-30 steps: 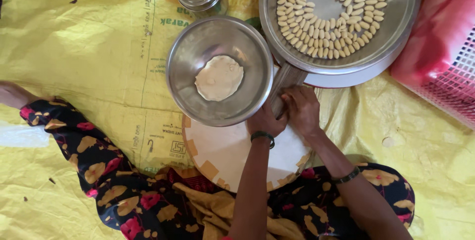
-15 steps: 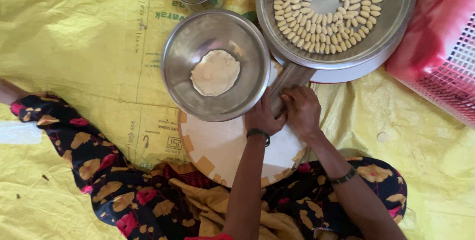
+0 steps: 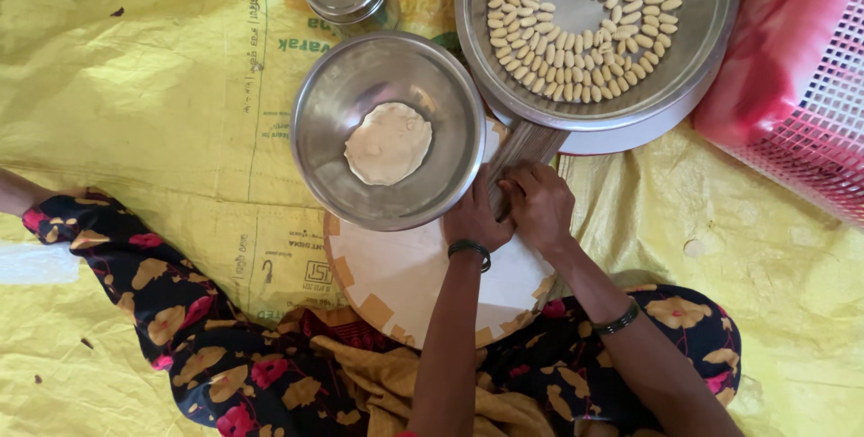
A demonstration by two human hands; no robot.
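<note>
The left hand (image 3: 474, 218) and right hand (image 3: 540, 203) are pressing together, fingers curled, on the round wooden board (image 3: 405, 279) at frame centre; what they grip is hidden. The steel bowl (image 3: 389, 129) is sitting just left.

A flattened yellow sack (image 3: 180, 122) with green and black print covers the floor under the bowls.

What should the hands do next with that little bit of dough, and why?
Probably set the shaped piece onto the steel tray, because both hands, left hand and right hand, pinch something small together over the round board, and the tray already holds rows of pieces.
</note>
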